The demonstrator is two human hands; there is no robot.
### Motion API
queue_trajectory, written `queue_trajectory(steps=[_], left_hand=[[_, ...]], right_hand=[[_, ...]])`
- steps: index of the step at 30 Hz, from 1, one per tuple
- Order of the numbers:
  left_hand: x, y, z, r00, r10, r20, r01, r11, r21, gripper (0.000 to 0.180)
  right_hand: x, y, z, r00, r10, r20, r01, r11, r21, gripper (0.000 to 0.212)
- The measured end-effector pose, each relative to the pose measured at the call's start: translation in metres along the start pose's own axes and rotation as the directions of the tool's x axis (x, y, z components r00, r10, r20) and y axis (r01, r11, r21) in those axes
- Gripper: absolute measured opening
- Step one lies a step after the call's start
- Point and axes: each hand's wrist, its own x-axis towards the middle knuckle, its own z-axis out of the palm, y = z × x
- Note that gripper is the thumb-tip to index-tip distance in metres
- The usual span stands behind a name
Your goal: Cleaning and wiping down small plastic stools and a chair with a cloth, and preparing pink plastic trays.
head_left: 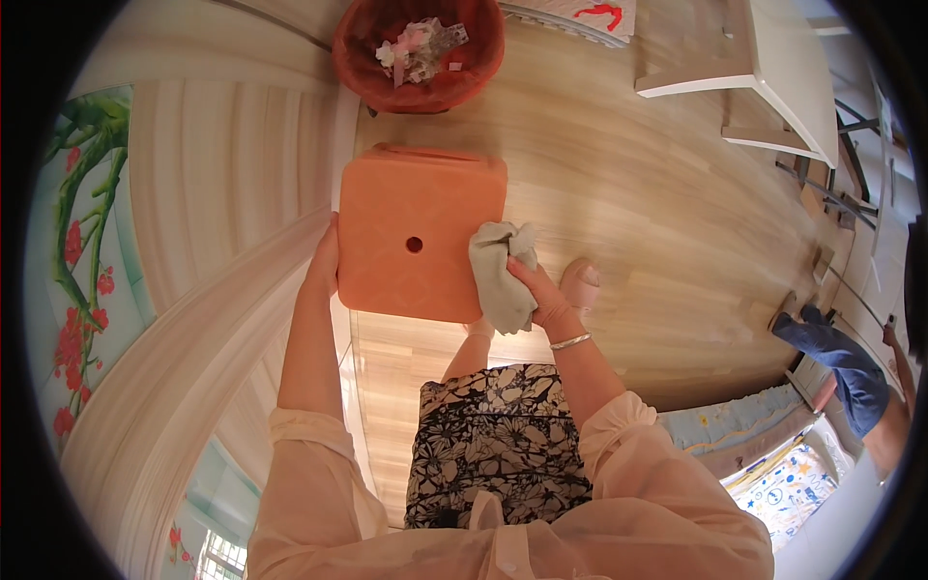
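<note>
An orange plastic stool (422,222) with a small round hole in its seat is in front of me. My left hand (329,256) grips its left edge, with most of the fingers hidden along the side. A crumpled grey-beige cloth (503,290) is in my right hand (534,287), bunched under the fingers and against the stool's right edge. The stool's legs are mostly hidden below the seat.
Beyond the stool stands a red-lined bin (353,53) with crumpled plastic waste inside. A wooden-toned wall panel (232,164) runs close on the left. A white table (788,68) is at far right, and another person's legs (841,358) show at the right.
</note>
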Motion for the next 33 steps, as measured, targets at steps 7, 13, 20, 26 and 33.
queue_trajectory(steps=[7,13,20,26,33], left_hand=[[-0.054,0.007,0.007,0.994,0.106,0.034,-0.100,0.983,-0.153,0.052],[-0.126,-0.007,0.031,0.987,0.161,0.000,-0.160,0.981,-0.107,0.054],[-0.224,0.008,0.150,0.968,0.248,0.030,-0.239,0.954,-0.180,0.056],[-0.248,0.021,0.204,0.751,0.607,0.259,-0.552,0.793,-0.257,0.039],[-0.392,0.083,0.302,0.763,0.597,0.246,-0.551,0.801,-0.235,0.044]], right_hand=[[-0.042,-0.009,0.009,0.997,-0.073,0.030,0.073,0.997,-0.021,0.050],[-0.103,-0.028,-0.004,0.955,-0.288,-0.073,0.275,0.950,-0.145,0.051],[-0.176,-0.078,0.009,0.481,-0.868,-0.126,0.589,0.426,-0.687,0.042],[-0.271,-0.074,0.096,0.185,-0.872,0.454,0.480,-0.323,-0.815,0.041],[-0.313,-0.215,-0.015,-0.093,-0.930,0.355,0.570,-0.342,-0.747,0.040]])
